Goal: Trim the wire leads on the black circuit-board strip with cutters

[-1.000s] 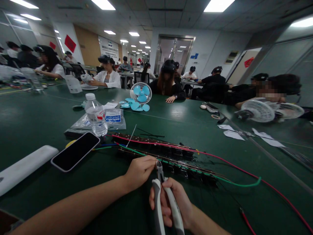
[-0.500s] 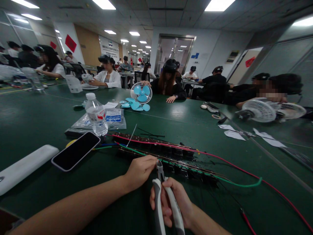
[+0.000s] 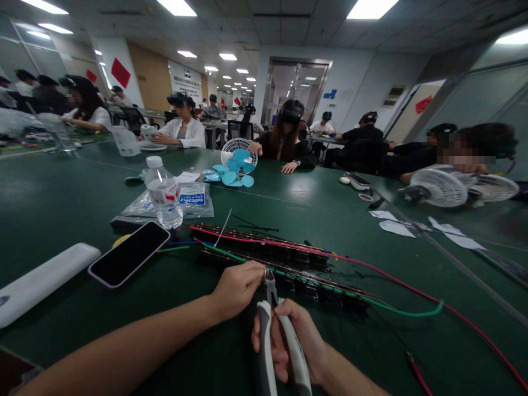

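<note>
My right hand point(image 3: 303, 341) is wrapped round the grey-and-white handles of a pair of diagonal cutters point(image 3: 271, 294), whose jaws point away from me. My left hand point(image 3: 237, 291) is closed in a pinch right beside the jaws. Whatever lies between its fingertips is too small and hidden to make out. Both hands are at the near edge of a long black strip assembly point(image 3: 317, 287) with a green wire point(image 3: 402, 312) along it. Behind that lies a second black strip point(image 3: 284, 252) with a red wire point(image 3: 367, 264) over it. A pale zip tie point(image 3: 223, 226) sticks up from the strips' left part.
To the left lie a phone point(image 3: 130, 256) and a long white object point(image 3: 47, 280). A water bottle point(image 3: 164, 195) stands behind the phone by a plastic bag point(image 3: 202, 210). Across the green table point(image 3: 330, 206), a person holds a fan cage point(image 3: 227, 144) near blue fan blades point(image 3: 229, 177).
My hands and the cutters stay practically in place. Across the table, the person's hand has shifted on the fan, and its blue blades have turned and tilted. The view has moved very slightly.
</note>
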Available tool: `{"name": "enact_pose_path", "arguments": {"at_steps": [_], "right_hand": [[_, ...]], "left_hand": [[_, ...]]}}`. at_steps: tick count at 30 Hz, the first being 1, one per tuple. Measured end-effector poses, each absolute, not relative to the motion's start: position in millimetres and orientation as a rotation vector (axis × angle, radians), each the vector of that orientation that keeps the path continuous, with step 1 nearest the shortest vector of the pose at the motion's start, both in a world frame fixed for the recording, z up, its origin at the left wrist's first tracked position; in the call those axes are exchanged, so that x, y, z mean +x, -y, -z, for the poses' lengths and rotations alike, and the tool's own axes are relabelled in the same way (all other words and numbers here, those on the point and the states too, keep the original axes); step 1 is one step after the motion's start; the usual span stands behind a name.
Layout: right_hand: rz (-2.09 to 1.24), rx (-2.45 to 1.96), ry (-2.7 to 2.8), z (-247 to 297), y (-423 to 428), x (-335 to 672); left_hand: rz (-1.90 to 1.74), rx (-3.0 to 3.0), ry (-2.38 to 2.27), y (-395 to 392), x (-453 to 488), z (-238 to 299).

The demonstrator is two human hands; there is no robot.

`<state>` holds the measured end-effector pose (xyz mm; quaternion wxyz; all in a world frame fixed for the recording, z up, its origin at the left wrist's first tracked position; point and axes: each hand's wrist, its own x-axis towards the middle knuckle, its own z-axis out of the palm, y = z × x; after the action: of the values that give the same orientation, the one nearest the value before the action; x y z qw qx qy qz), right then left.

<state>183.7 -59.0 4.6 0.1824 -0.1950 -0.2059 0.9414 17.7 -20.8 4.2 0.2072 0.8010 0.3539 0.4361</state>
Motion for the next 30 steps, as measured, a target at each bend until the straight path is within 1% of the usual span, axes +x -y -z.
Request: {"name": "enact_pose_path", "arguments": {"at_steps": [17,30], "right_hand": [[-2.630,-0.592,0.568,-4.9,60.3,185.0],[-2.599,-0.678,0.537,-6.2,61.4,183.9]], "left_hand": [[-1.339,2.260,-0.962,20.6,18.1,-3.6],[-1.331,2.274,-0.993,21.3,18.3,-4.0]]}}
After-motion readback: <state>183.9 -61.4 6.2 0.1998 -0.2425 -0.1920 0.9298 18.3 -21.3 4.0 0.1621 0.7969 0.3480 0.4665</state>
